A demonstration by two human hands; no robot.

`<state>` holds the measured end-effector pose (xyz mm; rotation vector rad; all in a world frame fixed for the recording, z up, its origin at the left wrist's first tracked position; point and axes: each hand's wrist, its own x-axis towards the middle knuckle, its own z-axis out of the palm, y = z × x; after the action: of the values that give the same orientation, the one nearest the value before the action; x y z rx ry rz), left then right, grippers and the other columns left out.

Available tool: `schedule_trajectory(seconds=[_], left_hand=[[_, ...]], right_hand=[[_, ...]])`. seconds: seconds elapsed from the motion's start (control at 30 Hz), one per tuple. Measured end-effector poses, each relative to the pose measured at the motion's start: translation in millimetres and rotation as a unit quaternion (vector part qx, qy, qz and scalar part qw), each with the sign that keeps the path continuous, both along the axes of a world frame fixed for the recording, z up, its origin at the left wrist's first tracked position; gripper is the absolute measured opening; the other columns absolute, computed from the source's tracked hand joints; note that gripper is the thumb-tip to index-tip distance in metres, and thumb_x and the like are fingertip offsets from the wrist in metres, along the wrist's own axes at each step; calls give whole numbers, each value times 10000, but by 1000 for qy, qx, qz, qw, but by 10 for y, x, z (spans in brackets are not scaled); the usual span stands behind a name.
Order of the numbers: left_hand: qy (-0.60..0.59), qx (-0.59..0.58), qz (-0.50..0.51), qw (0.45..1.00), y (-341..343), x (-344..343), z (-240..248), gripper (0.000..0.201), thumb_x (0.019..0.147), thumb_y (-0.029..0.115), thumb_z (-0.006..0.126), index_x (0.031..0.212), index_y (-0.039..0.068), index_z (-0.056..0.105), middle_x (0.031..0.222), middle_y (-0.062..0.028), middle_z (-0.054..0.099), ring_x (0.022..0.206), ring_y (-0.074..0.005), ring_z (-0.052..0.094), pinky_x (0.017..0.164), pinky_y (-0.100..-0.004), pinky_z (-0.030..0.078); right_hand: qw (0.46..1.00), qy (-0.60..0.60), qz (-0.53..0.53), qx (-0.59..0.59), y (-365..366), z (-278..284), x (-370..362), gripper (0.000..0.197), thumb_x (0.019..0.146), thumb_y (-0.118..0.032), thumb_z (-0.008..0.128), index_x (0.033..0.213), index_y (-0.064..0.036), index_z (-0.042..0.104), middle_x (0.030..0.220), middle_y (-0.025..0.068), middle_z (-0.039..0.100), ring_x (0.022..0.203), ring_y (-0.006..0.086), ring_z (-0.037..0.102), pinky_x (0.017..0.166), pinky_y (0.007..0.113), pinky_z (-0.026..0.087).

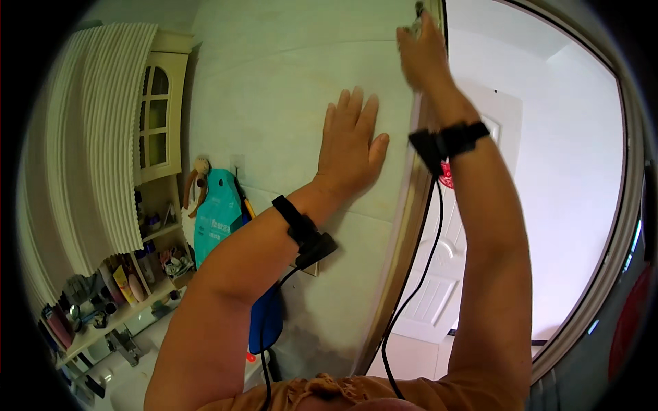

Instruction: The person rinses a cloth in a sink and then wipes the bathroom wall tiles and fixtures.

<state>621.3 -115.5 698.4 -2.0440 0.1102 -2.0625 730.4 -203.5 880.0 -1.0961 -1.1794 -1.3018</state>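
My left hand (351, 142) lies flat against the pale tiled wall (274, 116), fingers stretched upward and thumb apart. Higher up and to the right, my right hand (426, 58) is raised beside the top of the door frame (411, 195). Its fingers close around a small dark and greyish object (417, 15), too small and blurred to name. Each wrist wears a black strap with a block, and a black cable hangs down from each.
Beyond the doorway on the right stands a white panelled door (428, 301). To the left are a cream cabinet (159, 116), a pleated curtain (103, 137), a shelf of bottles (127, 288) and a sink (137, 377). A teal bag (218, 212) hangs on the wall.
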Motion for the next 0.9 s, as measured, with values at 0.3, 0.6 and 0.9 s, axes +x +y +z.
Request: schedule_trajectory(seconds=[0.3, 0.6, 0.9], left_hand=[[-29, 49, 11, 998, 138, 97, 13, 611, 898, 267, 577, 1387, -56, 402, 1447, -304, 359, 1340, -503, 328, 1118, -603, 221], [-67, 240, 76, 966, 151, 102, -12, 507, 814, 27, 653, 1245, -98, 416, 1389, -363, 417, 1321, -555, 361, 1079, -660, 268], [-89, 318, 135, 934, 152, 149, 37, 480, 891, 24, 589, 1308, -80, 377, 1381, -367, 418, 1289, -563, 386, 1061, -642, 314]], right_hand=[[978, 32, 163, -124, -159, 401, -84, 569, 926, -279, 538, 1386, 26, 404, 1057, 270, 629, 953, 345, 615, 858, 432, 507], [996, -28, 80, -16, -54, -1961, 110, 669, 936, -273, 537, 1484, 24, 292, 1438, 322, 400, 1367, 428, 371, 1144, 442, 301], [947, 209, 148, -191, -471, -4636, -323, 757, 850, -74, 661, 1475, 70, 258, 1544, 305, 210, 1458, 443, 177, 1188, 430, 196]])
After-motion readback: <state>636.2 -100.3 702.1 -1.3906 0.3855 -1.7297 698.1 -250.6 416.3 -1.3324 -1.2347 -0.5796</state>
